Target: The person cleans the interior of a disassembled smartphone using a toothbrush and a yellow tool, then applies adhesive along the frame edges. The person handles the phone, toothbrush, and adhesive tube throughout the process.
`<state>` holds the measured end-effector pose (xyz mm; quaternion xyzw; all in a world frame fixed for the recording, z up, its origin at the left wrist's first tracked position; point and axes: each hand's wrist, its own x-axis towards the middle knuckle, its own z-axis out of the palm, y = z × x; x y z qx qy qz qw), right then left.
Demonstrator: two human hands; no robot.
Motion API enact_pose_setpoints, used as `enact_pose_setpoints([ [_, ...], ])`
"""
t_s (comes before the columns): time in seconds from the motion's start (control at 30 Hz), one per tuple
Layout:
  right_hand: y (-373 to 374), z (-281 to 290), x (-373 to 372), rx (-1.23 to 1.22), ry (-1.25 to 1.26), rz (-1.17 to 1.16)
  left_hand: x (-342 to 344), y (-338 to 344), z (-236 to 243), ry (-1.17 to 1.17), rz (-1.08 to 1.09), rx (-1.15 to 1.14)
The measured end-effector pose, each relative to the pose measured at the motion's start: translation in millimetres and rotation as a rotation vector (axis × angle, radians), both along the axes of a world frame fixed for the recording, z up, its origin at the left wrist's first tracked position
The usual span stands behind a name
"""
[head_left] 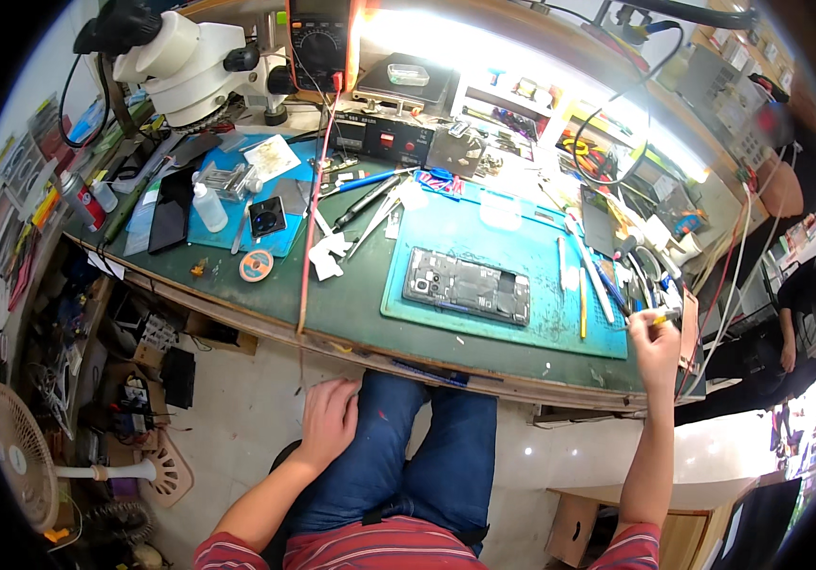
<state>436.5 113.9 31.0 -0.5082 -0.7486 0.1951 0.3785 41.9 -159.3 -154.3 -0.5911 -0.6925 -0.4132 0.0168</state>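
Observation:
My left hand (330, 418) rests on my left thigh, fingers loosely apart and holding nothing. At the right end of the bench, my right hand (655, 337) grips a small yellow-handled tool (661, 317) beside a cluster of pens and tools (617, 285). An opened phone (465, 285), its internal parts showing, lies on the blue repair mat (417, 228). A yellow stick (583, 304) and a white stick (562, 264) lie to the phone's right, and a dark flat device (598, 220) sits above them.
A microscope (180, 66), multimeter (317, 43) and power unit (379, 138) line the bench's back. Bottles (208, 204) and a dark phone (170, 214) lie left, behind a hanging red cable (313, 237). A fan (18, 456) stands lower left; other people (788, 190) are at the right.

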Motion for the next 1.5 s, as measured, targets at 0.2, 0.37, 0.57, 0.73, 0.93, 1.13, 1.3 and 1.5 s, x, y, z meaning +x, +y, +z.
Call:
enact_pose_setpoints([
  [0.2, -38.9, 38.7, -71.2, 0.024, 0.0, 0.149, -3.4, 29.5, 84.9, 0.148, -0.039, 0.394],
  [0.37, -60.4, 25.1, -176.0, 0.076, 0.004, 0.685, -17.7, 84.7, 135.6, 0.044, -0.018, 0.229],
  [0.57, -32.7, 16.2, -233.8, 0.024, 0.0, 0.839, -18.6, 98.9, 133.5, 0.118, -0.035, 0.146],
  [0.73, -25.8, 10.0, -237.0, 0.012, -0.042, 0.963, -16.6, 98.1, 129.9, 0.134, -0.011, 0.169],
  [0.93, -27.4, 9.1, -241.9, 0.009, -0.029, 0.973, -14.0, 98.5, 129.4, 0.112, 0.026, 0.169],
  [1.13, -25.5, 10.1, -244.4, 0.014, -0.042, 0.988, -14.5, 99.9, 130.2, 0.111, 0.028, 0.161],
  [1.3, -24.4, 9.9, -245.4, 0.008, -0.056, 0.985, -14.6, 100.2, 130.9, 0.104, 0.025, 0.155],
  [1.5, -22.5, 8.2, -244.7, -0.033, -0.072, 0.97, -14.1, 100.1, 131.8, 0.1, 0.032, 0.154],
])
